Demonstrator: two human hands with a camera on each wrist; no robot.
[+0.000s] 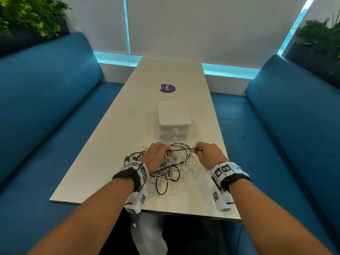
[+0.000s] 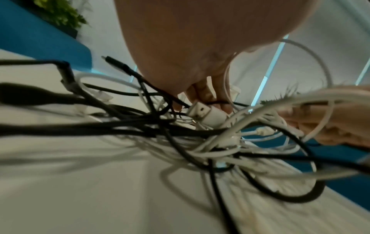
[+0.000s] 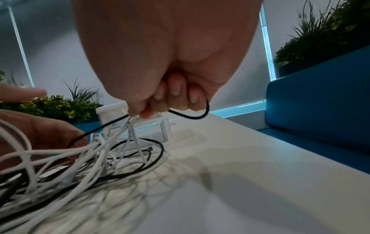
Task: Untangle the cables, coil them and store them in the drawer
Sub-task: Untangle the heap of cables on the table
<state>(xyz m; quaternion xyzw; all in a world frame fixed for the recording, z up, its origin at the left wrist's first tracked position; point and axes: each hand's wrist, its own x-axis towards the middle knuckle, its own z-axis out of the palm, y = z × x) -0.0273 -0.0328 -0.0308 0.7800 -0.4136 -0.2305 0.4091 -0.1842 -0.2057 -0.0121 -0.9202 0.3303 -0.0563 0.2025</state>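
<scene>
Black and white cables (image 1: 171,162)

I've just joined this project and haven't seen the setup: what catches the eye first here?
A tangle of black and white cables lies on the near end of the white table. Both hands work it: the right hand pinches a thin black cable. Behind stands a small white drawer unit.

Both my forearms reach forward over the near surface edge. My left hand (image 1: 156,155) curls down, fingers (image 2: 202,93) bent; my right hand (image 1: 208,154) is fisted, thumb and fingers (image 3: 174,88) pinching.
</scene>
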